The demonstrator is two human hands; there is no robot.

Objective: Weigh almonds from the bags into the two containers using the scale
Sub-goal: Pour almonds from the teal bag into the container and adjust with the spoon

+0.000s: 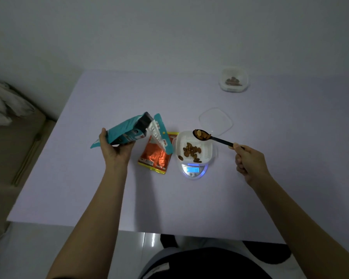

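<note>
My left hand (115, 150) grips a teal almond bag (129, 129), tilted with its open mouth toward the right. An orange foil bag (155, 158) lies flat on the table under it. My right hand (248, 160) holds a black spoon (214, 137) loaded with almonds, hovering over the back edge of a white container (206, 150). That container sits on a small digital scale (193, 171) with a lit blue display and holds several almonds. A second container (233, 80) with almonds inside stands at the far right.
A clear lid (216, 120) lies just behind the scale. The pale table (89, 188) ends at a front edge near my lap. A bed or couch with crumpled cloth (4, 103) lies off to the left.
</note>
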